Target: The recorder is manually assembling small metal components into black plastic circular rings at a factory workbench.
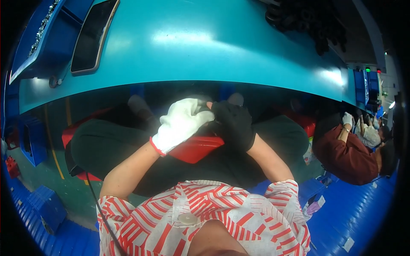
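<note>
In front of my lap, below the near edge of the teal table (179, 55), my two gloved hands meet. My left hand (181, 121), in a white knit glove with a red cuff, is closed with its thumb and fingers bent toward the right one. A black glove covers my right hand (234, 123), which is curled in too, and a bare fingertip shows at its upper left. Whatever lies between the hands is dark and mostly hidden, so its kind cannot be told. Just beneath them shows a red plastic surface (198, 148) between my legs.
A smartphone (94, 38) lies on the table's left beside a blue bin (55, 40) of small shiny metal parts. One small dark ring (53, 82) sits near the edge. Black ring-shaped parts (307, 21) are heaped at far right. Co-workers (352, 149) sit on my right.
</note>
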Demonstrator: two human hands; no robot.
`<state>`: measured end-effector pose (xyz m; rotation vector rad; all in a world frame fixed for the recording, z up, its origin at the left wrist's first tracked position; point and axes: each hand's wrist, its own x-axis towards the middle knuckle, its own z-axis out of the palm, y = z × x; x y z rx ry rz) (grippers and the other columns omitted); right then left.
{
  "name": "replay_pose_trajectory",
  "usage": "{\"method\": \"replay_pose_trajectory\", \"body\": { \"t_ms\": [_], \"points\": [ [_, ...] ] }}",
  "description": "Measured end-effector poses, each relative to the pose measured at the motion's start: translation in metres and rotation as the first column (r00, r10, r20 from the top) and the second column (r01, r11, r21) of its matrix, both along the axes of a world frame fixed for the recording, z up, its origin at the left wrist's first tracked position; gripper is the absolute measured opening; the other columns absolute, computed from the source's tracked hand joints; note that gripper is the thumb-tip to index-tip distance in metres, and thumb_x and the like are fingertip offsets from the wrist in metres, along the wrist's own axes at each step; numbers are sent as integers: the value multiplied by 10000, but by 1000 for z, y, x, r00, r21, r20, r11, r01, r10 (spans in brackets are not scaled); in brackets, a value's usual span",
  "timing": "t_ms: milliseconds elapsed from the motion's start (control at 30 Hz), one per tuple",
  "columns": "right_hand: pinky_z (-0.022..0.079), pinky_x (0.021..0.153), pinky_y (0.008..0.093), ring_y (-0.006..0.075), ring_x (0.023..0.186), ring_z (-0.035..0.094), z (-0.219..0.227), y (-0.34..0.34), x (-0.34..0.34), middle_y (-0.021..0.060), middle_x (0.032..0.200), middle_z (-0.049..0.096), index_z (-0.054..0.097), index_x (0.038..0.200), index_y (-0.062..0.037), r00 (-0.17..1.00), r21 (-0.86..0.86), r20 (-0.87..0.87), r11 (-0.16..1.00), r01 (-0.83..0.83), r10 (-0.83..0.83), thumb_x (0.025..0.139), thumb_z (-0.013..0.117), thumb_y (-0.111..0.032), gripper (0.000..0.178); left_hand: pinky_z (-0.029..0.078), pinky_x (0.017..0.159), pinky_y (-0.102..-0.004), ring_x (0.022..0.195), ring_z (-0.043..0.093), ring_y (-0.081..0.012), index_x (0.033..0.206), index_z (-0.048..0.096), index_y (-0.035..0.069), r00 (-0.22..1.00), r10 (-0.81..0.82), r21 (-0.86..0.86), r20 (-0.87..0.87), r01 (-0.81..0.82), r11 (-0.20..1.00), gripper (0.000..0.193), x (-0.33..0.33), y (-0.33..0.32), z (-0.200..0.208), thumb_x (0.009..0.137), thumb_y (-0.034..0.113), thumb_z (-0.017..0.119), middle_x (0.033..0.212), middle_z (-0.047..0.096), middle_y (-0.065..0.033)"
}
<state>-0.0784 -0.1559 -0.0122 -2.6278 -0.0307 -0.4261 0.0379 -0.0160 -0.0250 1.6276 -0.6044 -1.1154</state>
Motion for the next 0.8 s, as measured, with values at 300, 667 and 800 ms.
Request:
{"method": "replay_pose_trajectory", "body": {
  "t_ms": [300,667,800],
  "points": [
    [501,573,309,240,732,665,-8,3,0,107,929,658,579,1088,-69,988,324,-77,934,149,-131,696,783,-278,489,512,622,-238,699,638,-152,1057,607,-62,981,80,-60,-175,-92,994,270,4,3,-4,825,71,640,840,667,-125],
    [490,614,317,232,744,627,-1,-5,0,116,871,637,595,1023,-27,974,274,-162,941,200,-160,658,799,-198,452,521,679,-247,743,648,-159,997,586,-98,701,262,-5,-663,-354,935,256,-4,2,-1,864,119,616,864,649,-145],
    [498,601,337,249,714,657,-2,-4,-2,118,889,649,581,1029,-56,967,267,-184,938,220,-174,669,799,-298,486,493,679,-235,729,642,-135,1005,594,-64,895,127,-26,-428,-153,988,242,-2,5,0,853,122,616,845,666,-117]
  ]
}}
